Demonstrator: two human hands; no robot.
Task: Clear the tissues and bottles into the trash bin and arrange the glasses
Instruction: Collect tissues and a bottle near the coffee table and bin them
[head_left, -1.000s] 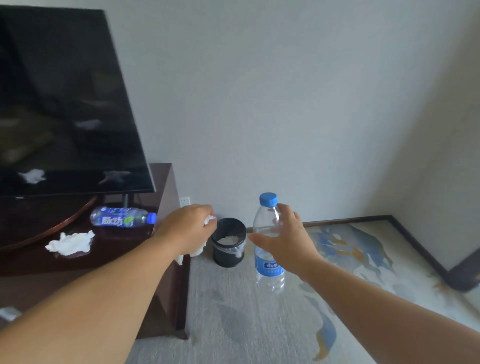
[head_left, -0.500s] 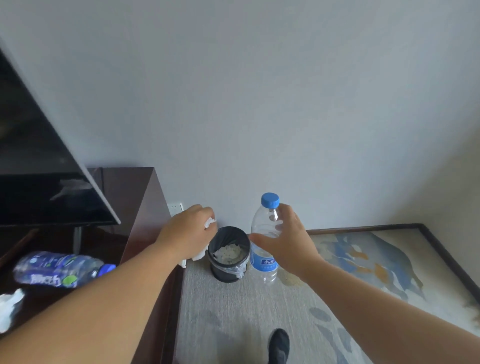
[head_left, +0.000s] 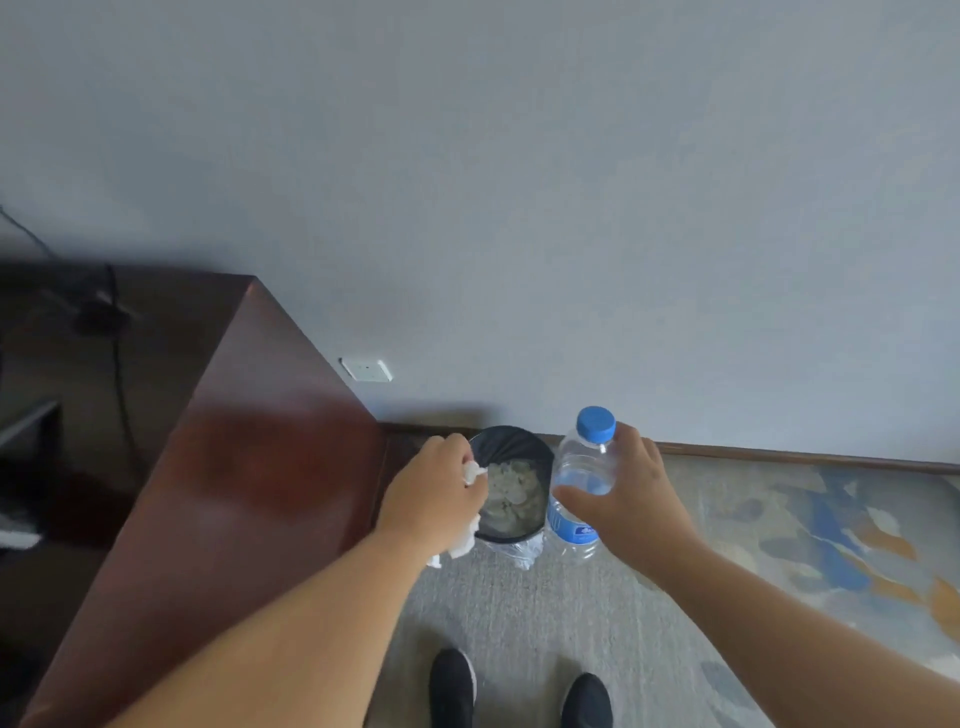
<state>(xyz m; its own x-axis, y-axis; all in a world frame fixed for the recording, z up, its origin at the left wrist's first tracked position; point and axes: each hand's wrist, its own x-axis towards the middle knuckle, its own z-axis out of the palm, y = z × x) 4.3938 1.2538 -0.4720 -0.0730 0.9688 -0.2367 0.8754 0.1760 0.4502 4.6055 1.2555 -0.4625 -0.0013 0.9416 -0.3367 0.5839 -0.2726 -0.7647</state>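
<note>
The person is standing over the trash bin (head_left: 511, 441), which is sitting on the floor against the wall, just right of the dark wooden desk (head_left: 249, 467).

**Hand state.** The left hand (head_left: 431, 499) is gripping a crumpled white tissue (head_left: 470, 473) with its fingers curled round it. The hand is hovering over the bin's left rim, and loose tissue is trailing below the palm. The right hand (head_left: 628, 499) is holding a clear water bottle (head_left: 582, 467) by its upper body, thumb and fingers wrapping it. The bottle is hanging upright just right of the bin, outside the opening.

**Step in hand (judged).** Both items are being brought to the bin for release.

1. The tissue is the lighter item and may drift. The left hand should be moving further over the bin's centre before the fingers spread.
2. The bottle should be shifting left until its base is sitting above the opening. It should then be lowered base-first, since the opening is looking narrow for it.
3. Releasing one item at a time is advisable, as both hands are crowding the same small opening.

**Appearance of the items.** The bottle is transparent, and it is carrying a blue screw cap (head_left: 596, 423) and a blue label band near its base. It is looking nearly empty, though this cannot be confirmed. The bin is small, round and black. Pale crumpled waste is lying inside it, and a pale liner edge (head_left: 524, 551) is hanging below its front rim.
</note>
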